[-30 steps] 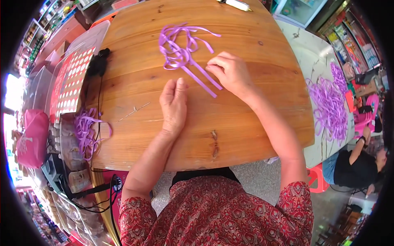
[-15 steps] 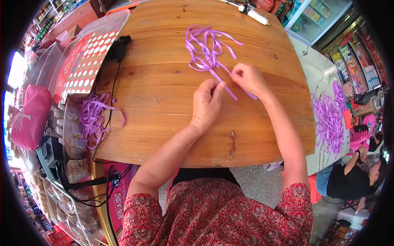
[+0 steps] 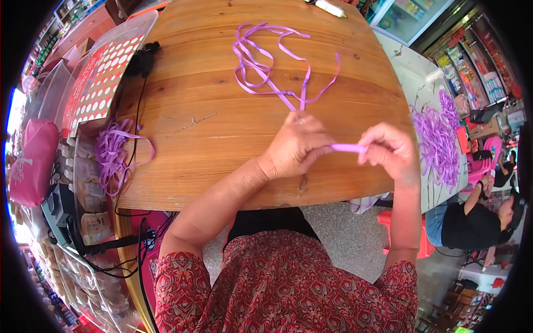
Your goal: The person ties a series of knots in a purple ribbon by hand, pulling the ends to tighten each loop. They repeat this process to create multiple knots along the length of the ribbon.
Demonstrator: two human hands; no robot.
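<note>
Thin purple ribbons (image 3: 261, 67) trail in loops across the far middle of the wooden table (image 3: 189, 150). Their near ends run into my left hand (image 3: 298, 143), which is closed on them above the table. A short stretch of ribbon leaves the left hand and reaches my right hand (image 3: 391, 150). Thumb and fingers of the right hand pinch its end, near the table's right edge. The fingers of the left hand are slightly blurred, so how the ribbons lie inside is hidden.
A purple ribbon heap (image 3: 116, 150) lies at the table's left edge by a black cable. More ribbons (image 3: 436, 144) pile on the pale side table (image 3: 402, 66). A glue gun (image 3: 330, 8) sits at the far edge. A person in black (image 3: 472, 225) is off to the right.
Both hands have come nearer to me; the right hand has swung right, drawing a ribbon end out from the left. The loops have stretched and spread. The whole view has shifted a little.
</note>
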